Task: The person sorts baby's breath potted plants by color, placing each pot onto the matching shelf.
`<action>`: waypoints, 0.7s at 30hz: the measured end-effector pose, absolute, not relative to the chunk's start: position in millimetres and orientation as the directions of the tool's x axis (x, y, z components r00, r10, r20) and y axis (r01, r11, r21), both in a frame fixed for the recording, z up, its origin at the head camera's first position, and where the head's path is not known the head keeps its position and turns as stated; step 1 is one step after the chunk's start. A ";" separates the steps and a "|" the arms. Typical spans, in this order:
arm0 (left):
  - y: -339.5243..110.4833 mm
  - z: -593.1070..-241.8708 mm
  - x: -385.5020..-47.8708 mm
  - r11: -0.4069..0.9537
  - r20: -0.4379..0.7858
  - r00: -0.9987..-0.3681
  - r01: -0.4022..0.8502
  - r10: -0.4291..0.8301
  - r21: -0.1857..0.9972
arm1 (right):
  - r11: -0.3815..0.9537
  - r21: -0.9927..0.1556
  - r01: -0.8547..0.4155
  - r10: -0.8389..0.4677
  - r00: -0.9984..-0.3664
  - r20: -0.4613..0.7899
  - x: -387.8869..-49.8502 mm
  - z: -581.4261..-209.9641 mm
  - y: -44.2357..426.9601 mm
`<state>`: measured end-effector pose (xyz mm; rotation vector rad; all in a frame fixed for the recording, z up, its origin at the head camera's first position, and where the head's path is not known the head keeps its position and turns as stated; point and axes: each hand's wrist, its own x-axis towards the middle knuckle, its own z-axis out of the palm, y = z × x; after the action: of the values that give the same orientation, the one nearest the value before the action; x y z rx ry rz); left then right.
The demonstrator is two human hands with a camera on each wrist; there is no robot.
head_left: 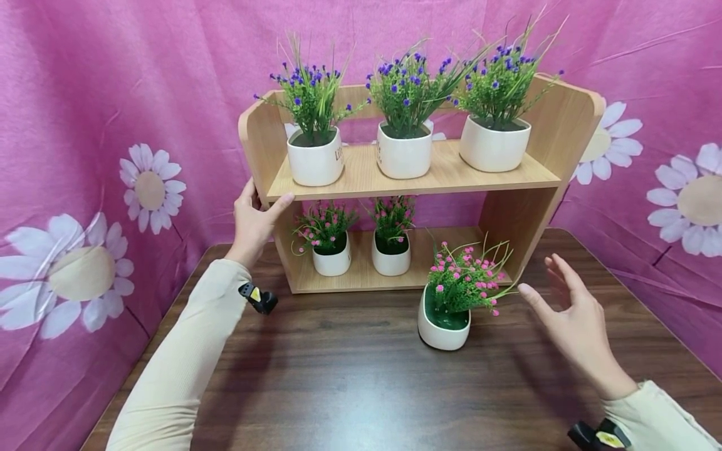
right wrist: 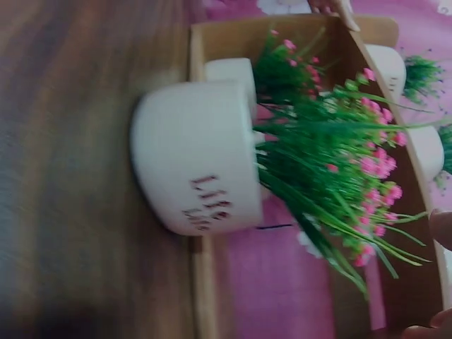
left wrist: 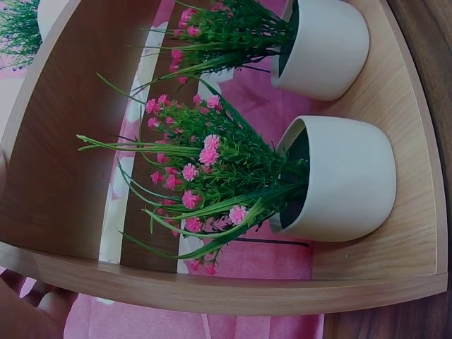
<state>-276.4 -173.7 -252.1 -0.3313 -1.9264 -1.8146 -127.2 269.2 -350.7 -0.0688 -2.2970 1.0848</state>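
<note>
My left hand (head_left: 252, 224) grips the left side of a two-tier wooden shelf (head_left: 361, 193), its thumb at the upper board's front edge. My right hand (head_left: 578, 326) hovers over the table with fingers apart, holding nothing. Just left of it, a white pot with pink flowers (head_left: 444, 319) stands on the table before the shelf; in the right wrist view this pot (right wrist: 198, 159) bears the lettering "Life". On the lower tier sit two more pink-flowered pots, one at the left (head_left: 331, 258) and one near the middle (head_left: 392, 257).
Three white pots with purple flowers stand along the upper tier: left (head_left: 316, 161), middle (head_left: 404, 153) and right (head_left: 495, 147). The dark wooden table (head_left: 338, 376) carries the shelf. Behind hangs a pink cloth (head_left: 186, 75) printed with large daisies.
</note>
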 end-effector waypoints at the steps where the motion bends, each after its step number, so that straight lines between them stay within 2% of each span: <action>1: -173.6 -252.0 -276.2 0.098 0.488 -0.861 0.479 -0.141 0.873 | 0.652 -0.730 -0.204 0.288 -0.824 0.488 -125.3 -354.7 267.8; 6: -173.1 -251.3 -275.0 0.105 0.484 -0.864 0.473 -0.140 0.875 | 0.584 -0.781 -0.219 0.278 -0.851 0.446 -116.7 -374.4 259.9; 15: -173.6 -251.1 -274.7 0.106 0.487 -0.862 0.476 -0.139 0.873 | 0.535 -0.819 -0.208 0.155 -0.929 0.337 -110.9 -399.6 235.1; 21: -174.6 -253.3 -277.3 0.088 0.490 -0.861 0.483 -0.135 0.871 | 0.424 -0.903 -0.068 0.114 -0.985 0.128 -114.9 -406.1 208.7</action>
<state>-277.3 -174.6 -253.3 -0.3407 -1.9226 -1.8239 -114.9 208.7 -406.1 -0.0405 -2.5037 1.5994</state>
